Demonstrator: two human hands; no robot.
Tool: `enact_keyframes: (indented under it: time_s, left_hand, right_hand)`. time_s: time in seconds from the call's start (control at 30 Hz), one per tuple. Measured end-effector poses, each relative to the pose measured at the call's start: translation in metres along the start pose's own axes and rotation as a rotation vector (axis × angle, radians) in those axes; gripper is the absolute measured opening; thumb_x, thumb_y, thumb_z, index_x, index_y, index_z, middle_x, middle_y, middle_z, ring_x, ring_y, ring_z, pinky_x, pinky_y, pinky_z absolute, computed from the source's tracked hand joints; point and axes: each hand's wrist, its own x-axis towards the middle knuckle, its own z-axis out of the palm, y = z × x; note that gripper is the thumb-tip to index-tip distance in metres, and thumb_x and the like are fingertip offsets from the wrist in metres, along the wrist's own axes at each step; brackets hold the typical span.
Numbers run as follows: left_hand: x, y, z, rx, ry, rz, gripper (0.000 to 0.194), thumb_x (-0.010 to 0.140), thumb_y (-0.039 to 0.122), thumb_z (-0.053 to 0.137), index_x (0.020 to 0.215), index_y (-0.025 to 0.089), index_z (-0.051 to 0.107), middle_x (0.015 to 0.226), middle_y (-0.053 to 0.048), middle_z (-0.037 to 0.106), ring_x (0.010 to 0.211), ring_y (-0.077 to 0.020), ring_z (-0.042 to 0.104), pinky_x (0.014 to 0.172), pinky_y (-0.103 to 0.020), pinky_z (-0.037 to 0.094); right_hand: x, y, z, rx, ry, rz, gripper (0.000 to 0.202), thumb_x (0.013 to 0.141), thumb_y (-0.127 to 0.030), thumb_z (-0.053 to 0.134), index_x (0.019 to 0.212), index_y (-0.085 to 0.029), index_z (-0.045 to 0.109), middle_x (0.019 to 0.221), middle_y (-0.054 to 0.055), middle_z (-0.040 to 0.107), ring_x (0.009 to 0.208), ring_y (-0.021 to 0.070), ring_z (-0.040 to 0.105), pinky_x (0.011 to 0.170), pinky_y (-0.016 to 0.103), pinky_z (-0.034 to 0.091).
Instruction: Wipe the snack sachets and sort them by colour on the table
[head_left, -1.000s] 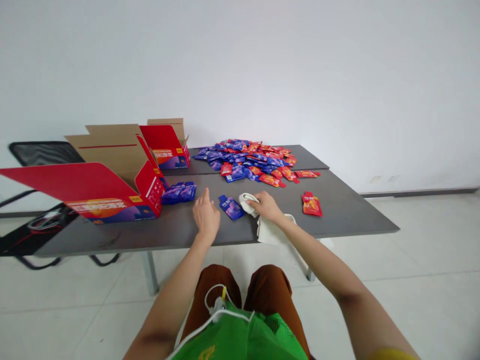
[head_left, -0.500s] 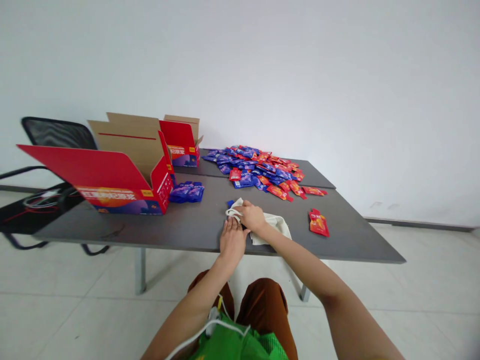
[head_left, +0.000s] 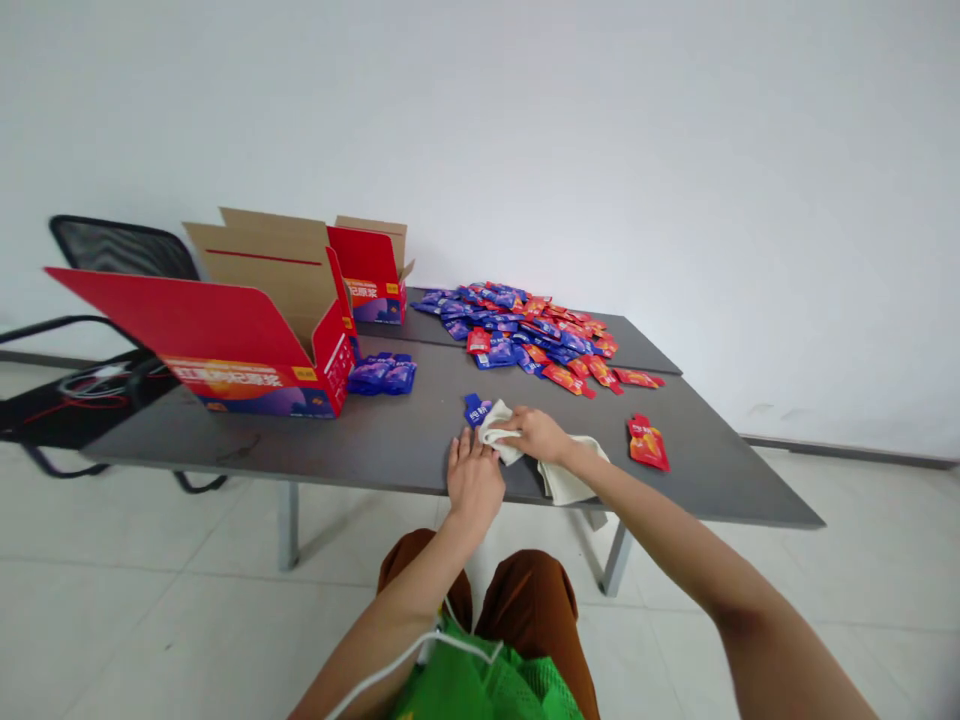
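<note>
**Blue pouch (head_left: 477,411) partly under white cloth (head_left: 497,437), near the front of the tabletop (head_left: 390,440)**

Spreads the left hand (head_left: 477,490) low at the pouch's near side, grip open, apparently steadying. Pinches the folded cloth in the right hand's (head_left: 540,437) grip, against the pouch, with a loose end by the near edge. Looks like wiping or pressing, one pouch at a time; calls for a steady left hold and even, light pressure.

Farther off, to the right, lies a single red pouch (head_left: 647,443); to the left, a blue stack (head_left: 382,375) beside an open box (head_left: 255,380). Beyond, a mixed red-and-blue pile (head_left: 517,330).
</note>
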Motion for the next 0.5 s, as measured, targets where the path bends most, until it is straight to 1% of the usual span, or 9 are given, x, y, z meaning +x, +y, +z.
enact_keyframes:
  time_s: [0.07,0.13,0.23,0.3,0.37,0.43,0.5]
  left_hand:
    - [0.002,0.002,0.002,0.015,-0.011,-0.023,0.050,0.094,0.027,0.026,0.131,0.011,0.056,0.141,-0.016,0.047,0.138,-0.0299,0.031,0.114,-0.049,0.020]
    - [0.005,0.004,0.006,0.037,-0.017,-0.052,0.050,0.094,0.027,0.027,0.133,0.012,0.055,0.140,-0.017,0.047,0.137,-0.0307,0.033,0.113,-0.050,0.022]
    - [0.009,0.005,0.011,0.078,-0.022,-0.073,0.049,0.094,0.028,0.029,0.135,0.015,0.052,0.141,-0.015,0.046,0.136,-0.0310,0.035,0.112,-0.050,0.025]
    - [0.009,0.006,0.011,0.110,-0.028,-0.089,0.048,0.095,0.027,0.029,0.137,0.015,0.049,0.143,-0.013,0.045,0.136,-0.0299,0.035,0.111,-0.051,0.026]
    - [0.008,0.009,0.007,0.139,-0.035,-0.113,0.048,0.095,0.025,0.028,0.139,0.013,0.047,0.144,-0.012,0.043,0.136,-0.0282,0.035,0.111,-0.050,0.026]
    - [0.005,0.010,0.003,0.151,-0.032,-0.122,0.048,0.096,0.024,0.028,0.139,0.013,0.046,0.146,-0.011,0.041,0.137,-0.0270,0.034,0.111,-0.049,0.026]
    - [0.001,0.011,-0.001,0.147,-0.017,-0.111,0.048,0.096,0.025,0.028,0.138,0.014,0.047,0.145,-0.011,0.042,0.137,-0.0266,0.033,0.112,-0.048,0.024]
  right_hand:
    - [-0.008,0.001,0.008,-0.019,0.019,0.030,0.042,0.093,-0.048,0.047,0.125,-0.027,0.062,0.097,0.008,0.065,0.086,0.0161,0.061,0.080,0.023,0.043]
    - [0.003,-0.001,0.013,-0.071,0.027,0.052,0.041,0.093,-0.050,0.044,0.125,-0.030,0.062,0.098,0.008,0.064,0.085,0.0167,0.062,0.077,0.023,0.044]
    - [0.045,-0.008,0.013,-0.161,0.031,0.125,0.040,0.092,-0.051,0.045,0.125,-0.035,0.061,0.108,0.008,0.063,0.090,0.0186,0.063,0.076,0.024,0.046]
    - [0.075,-0.012,0.007,-0.192,0.011,0.186,0.039,0.091,-0.051,0.046,0.125,-0.037,0.061,0.113,0.008,0.062,0.093,0.0205,0.063,0.076,0.026,0.046]
    - [0.095,-0.011,-0.001,-0.198,-0.031,0.205,0.039,0.090,-0.051,0.049,0.123,-0.037,0.062,0.114,0.009,0.063,0.095,0.0224,0.063,0.077,0.028,0.046]
    - [0.096,-0.004,-0.008,-0.189,-0.072,0.137,0.038,0.089,-0.050,0.052,0.121,-0.036,0.064,0.110,0.009,0.064,0.097,0.0234,0.062,0.079,0.028,0.045]
    - [0.077,0.007,-0.011,-0.153,-0.108,-0.003,0.038,0.088,-0.050,0.053,0.121,-0.034,0.065,0.106,0.008,0.065,0.096,0.0223,0.061,0.082,0.027,0.043]
